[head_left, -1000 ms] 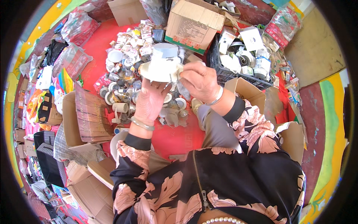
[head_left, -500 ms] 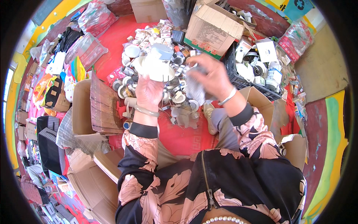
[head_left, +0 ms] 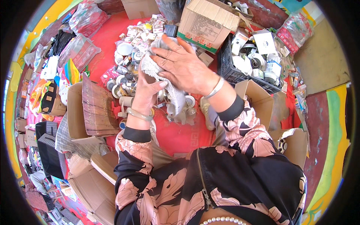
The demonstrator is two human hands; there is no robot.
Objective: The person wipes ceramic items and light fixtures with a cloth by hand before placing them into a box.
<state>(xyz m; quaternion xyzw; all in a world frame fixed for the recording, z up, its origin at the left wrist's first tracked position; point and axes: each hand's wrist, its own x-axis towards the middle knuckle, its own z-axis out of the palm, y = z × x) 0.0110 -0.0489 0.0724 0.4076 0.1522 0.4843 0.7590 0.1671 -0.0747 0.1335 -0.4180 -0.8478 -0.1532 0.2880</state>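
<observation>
1. Here's the red floor (head_left: 180, 137), spreading out below the fingers of the right hand (head_left: 185, 71).
2. A heap of small boxes and round white pieces (head_left: 127, 56) sprawls left of those fingertips and beyond them.
3. The cardboard box (head_left: 204, 28), green along its bottom edge, stands past the fingers, a little to their right.
4. The black crate (head_left: 228, 67) sits well right of the fingers, loaded with white pieces.
5. Right hand, and it's fanned wide: fingers spread, palm down over the cloth!
6. That pale grey cloth (head_left: 175, 92) lies under the right fingers, drooping below them.
7. Left hand (head_left: 144, 90) cups from beneath, thumb up; its other fingers are hidden, so I can't tell their grip.
</observation>
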